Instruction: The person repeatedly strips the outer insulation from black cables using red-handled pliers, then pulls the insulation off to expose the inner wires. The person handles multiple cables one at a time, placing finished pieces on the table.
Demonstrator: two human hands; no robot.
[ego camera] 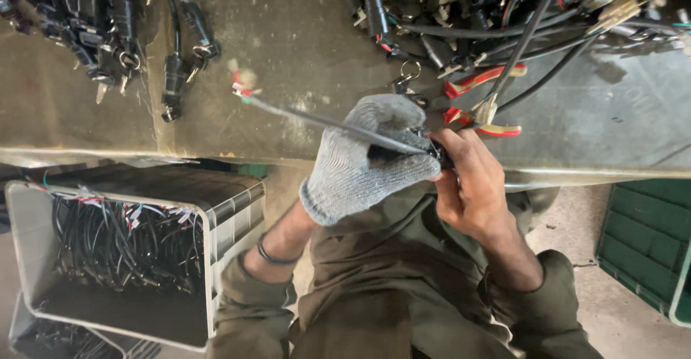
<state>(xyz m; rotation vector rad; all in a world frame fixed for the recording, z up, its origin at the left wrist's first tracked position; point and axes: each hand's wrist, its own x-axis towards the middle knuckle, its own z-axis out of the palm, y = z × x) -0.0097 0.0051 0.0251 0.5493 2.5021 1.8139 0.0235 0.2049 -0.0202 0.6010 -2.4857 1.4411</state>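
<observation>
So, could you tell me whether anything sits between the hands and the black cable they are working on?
Nothing visible does. The gloved left hand already grips the black cable, and the bare right hand pinches its dark end piece directly. The red-handled pliers lie apart on the bench.

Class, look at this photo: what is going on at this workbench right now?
A person at a metal bench holds a black cable in both hands. The gloved left hand grips it, while the bare right hand pinches its black end piece. Red-handled pliers lie just beyond, among piled cables. A crate of wires sits on the left.
</observation>
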